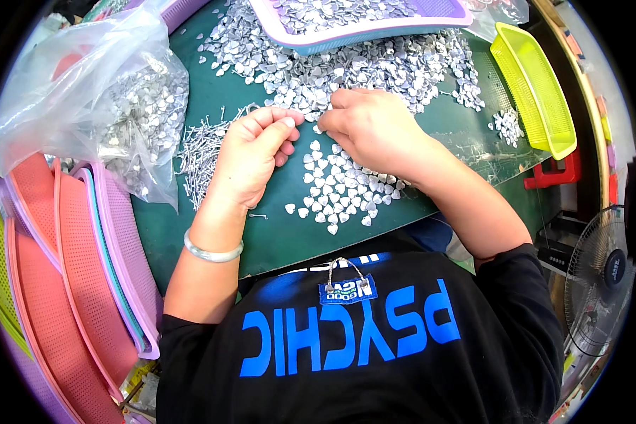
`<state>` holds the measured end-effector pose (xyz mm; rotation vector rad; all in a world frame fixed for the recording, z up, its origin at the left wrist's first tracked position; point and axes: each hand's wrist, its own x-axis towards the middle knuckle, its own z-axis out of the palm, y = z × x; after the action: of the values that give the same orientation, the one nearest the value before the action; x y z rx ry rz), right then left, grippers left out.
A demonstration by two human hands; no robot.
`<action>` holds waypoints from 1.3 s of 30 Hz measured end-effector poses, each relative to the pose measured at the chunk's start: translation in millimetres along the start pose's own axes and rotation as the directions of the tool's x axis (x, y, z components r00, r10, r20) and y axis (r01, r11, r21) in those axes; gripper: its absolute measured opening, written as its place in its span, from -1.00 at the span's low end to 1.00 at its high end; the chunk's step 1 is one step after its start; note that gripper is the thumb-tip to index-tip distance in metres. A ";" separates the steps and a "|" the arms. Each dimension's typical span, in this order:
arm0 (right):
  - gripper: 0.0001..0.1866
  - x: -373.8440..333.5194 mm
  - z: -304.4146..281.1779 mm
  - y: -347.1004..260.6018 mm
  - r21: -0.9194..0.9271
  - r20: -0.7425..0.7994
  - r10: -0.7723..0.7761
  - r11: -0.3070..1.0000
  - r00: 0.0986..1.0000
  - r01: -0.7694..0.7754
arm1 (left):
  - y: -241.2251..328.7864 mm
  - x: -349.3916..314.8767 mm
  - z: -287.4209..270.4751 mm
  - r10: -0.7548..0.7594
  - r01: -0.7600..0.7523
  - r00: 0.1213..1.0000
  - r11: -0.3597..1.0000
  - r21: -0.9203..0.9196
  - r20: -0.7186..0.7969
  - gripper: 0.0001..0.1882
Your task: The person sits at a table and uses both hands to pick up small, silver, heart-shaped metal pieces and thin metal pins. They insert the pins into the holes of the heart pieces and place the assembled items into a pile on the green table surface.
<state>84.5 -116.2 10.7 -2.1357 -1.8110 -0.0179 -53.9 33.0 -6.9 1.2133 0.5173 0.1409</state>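
My left hand [256, 150] is closed, thumb pressed against the curled fingers, just left of the middle of the green table. Whatever it pinches is too small or hidden to make out. Close by on the right, my right hand [372, 131] has its fingers curled down at the near edge of a big heap of small silvery heart-shaped pieces [374, 71]. Its fingertips are partly hidden. Below it lies a looser spread of heart pieces [340, 189], many showing pale faces. A heap of thin metal pins [203, 150] sits left of my left hand, and a single pin [258, 215] lies nearer me.
A purple-rimmed basket [374, 32] of hearts rests on the heap's far side. On the left stand a clear bag [145, 120] of metal pieces and stacked plastic baskets [95, 261]. A yellow-green basket [533, 88], small heart pile [507, 127] and fan [597, 283] are right.
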 end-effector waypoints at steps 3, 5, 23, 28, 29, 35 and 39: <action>-0.92 -0.9 -1.8 1.3 0.051 -0.013 0.015 0.999 1.000 -0.014 | 1.7 -0.5 2.2 -0.007 0.007 1.000 1.000 0.007 0.000 -0.85; -0.93 0.5 1.1 2.0 0.075 -0.048 0.001 0.997 0.999 0.002 | 2.6 -0.8 1.8 -0.009 0.009 1.000 1.000 0.015 -0.007 -0.84; -0.91 8.7 17.9 -1.2 -0.049 -0.082 -0.055 0.998 0.995 0.051 | -18.6 5.5 3.2 0.121 -0.123 0.992 0.935 0.333 0.028 -0.80; -0.92 8.5 9.9 -5.9 -0.047 -0.071 -0.095 0.995 0.993 0.092 | -18.2 5.7 2.1 0.129 -0.133 0.991 0.942 0.307 0.033 -0.81; -0.93 8.9 10.6 -5.4 -0.058 -0.068 -0.100 0.994 0.993 0.096 | -17.5 4.8 2.1 0.133 -0.136 0.991 0.945 0.297 0.032 -0.81; -0.92 10.6 13.5 -0.8 -0.103 0.041 -0.042 0.994 0.998 0.046 | -21.0 9.4 -1.8 0.190 -0.183 0.982 0.956 0.231 -0.008 -0.86; -0.90 4.7 0.6 0.9 0.048 0.031 -0.017 0.999 0.999 0.015 | -9.7 0.5 -0.4 0.115 -0.098 0.992 0.956 0.276 -0.045 -0.86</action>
<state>86.2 -111.6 11.0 -2.0997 -1.8276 0.0548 -55.3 30.1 -16.1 1.5121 0.5363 0.2040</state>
